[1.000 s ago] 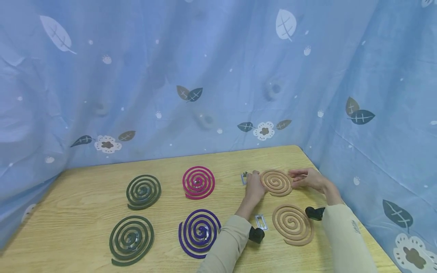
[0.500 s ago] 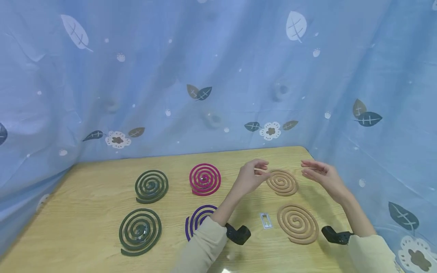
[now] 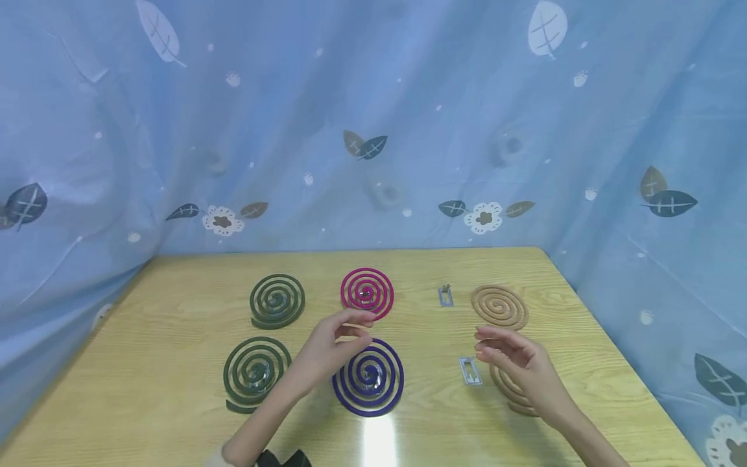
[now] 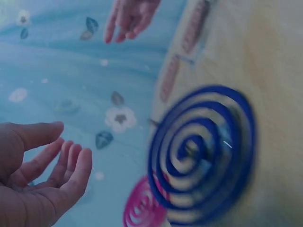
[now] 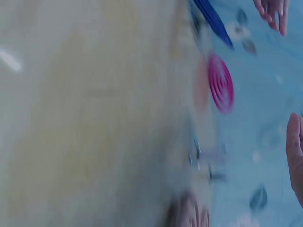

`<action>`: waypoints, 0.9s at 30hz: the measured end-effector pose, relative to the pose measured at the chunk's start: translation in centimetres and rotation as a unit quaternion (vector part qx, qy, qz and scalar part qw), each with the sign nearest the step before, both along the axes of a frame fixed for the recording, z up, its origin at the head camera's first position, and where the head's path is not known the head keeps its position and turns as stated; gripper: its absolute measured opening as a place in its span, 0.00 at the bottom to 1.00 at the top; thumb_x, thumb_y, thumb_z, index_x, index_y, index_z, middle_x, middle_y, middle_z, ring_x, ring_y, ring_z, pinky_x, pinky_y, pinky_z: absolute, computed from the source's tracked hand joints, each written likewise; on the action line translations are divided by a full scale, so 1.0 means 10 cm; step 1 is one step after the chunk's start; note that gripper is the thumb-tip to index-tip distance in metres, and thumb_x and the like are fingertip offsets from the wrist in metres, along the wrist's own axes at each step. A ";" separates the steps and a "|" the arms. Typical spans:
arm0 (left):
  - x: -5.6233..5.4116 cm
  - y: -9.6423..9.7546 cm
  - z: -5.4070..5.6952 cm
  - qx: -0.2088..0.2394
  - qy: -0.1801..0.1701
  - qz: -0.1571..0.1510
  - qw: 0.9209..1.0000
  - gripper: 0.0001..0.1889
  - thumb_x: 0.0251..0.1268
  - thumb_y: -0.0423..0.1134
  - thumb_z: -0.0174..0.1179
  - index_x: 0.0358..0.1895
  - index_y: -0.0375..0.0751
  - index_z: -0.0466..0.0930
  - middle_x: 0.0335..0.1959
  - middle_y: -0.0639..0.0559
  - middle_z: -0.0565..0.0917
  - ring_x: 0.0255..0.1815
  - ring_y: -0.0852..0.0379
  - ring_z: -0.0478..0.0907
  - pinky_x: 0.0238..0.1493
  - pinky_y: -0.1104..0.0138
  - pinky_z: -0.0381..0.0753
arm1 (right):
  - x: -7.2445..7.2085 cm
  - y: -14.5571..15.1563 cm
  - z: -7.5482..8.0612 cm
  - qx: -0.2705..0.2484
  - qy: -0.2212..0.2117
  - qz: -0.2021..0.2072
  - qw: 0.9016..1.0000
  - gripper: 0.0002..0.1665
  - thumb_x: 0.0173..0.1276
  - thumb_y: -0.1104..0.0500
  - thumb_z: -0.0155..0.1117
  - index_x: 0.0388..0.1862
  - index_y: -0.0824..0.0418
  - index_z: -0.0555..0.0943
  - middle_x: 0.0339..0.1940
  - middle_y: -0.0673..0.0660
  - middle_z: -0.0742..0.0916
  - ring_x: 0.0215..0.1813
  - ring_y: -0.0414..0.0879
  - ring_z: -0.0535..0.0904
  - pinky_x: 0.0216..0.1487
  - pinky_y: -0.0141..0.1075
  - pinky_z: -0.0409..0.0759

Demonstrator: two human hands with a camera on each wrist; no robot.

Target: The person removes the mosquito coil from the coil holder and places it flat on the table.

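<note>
My left hand (image 3: 332, 350) hovers over the table between the near green mosquito coil (image 3: 257, 372) and the purple mosquito coil (image 3: 369, 374), fingers loosely curved around nothing. Its fingertips overlap the lower edge of the pink mosquito coil (image 3: 367, 294) in the head view. Held above the near tan mosquito coil (image 3: 506, 387), my right hand (image 3: 519, 370) partly hides it and is likewise bare. A far tan mosquito coil (image 3: 498, 306) lies behind it. In the left wrist view, the left hand (image 4: 49, 175) shows a gap between thumb and fingers. The right wrist view is blurred.
Two small metal coil stands (image 3: 471, 381) lie left of the tan coils, one behind the other. Another green coil (image 3: 277, 301) lies at the far left. Stands show under the green, pink and purple coils. A blue patterned curtain (image 3: 303, 117) encloses the table's back and sides.
Both hands have left the far tan coil, which the left hand was touching. They have risen and come back nearer, the left hand moving well to the left. The view has shifted slightly.
</note>
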State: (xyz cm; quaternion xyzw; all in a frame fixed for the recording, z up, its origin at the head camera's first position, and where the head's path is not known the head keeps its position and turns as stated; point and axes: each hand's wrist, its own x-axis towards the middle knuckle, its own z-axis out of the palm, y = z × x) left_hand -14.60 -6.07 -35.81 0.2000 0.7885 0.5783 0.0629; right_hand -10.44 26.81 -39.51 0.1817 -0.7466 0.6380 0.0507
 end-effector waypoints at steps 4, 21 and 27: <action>0.12 -0.21 -0.08 0.005 -0.004 0.026 1.000 0.19 0.59 0.25 0.62 0.55 0.35 0.77 0.53 0.39 0.78 0.53 0.40 0.77 0.49 0.65 0.83 | 0.13 -0.24 -0.03 0.023 -0.019 0.009 1.000 0.20 0.70 0.70 0.56 0.60 0.69 0.73 0.52 0.54 0.83 0.53 0.43 0.80 0.53 0.30 0.80; 0.08 -0.42 -0.41 -0.159 0.102 -0.089 0.978 0.44 0.39 0.24 0.73 0.67 0.35 0.65 0.63 0.37 0.70 0.62 0.37 0.68 0.60 0.45 0.73 | 0.26 -0.78 -0.40 -0.092 -0.044 0.136 0.986 0.32 0.61 0.75 0.61 0.65 0.74 0.67 0.65 0.45 0.74 0.61 0.38 0.72 0.59 0.38 0.77; 0.05 -0.42 -0.44 -0.186 0.119 -0.117 0.968 0.48 0.36 0.27 0.76 0.69 0.36 0.63 0.65 0.37 0.68 0.65 0.37 0.66 0.64 0.42 0.67 | 0.25 -0.87 -0.53 -0.104 -0.011 0.152 0.983 0.34 0.60 0.76 0.61 0.67 0.64 0.70 0.67 0.45 0.72 0.62 0.38 0.72 0.58 0.37 0.78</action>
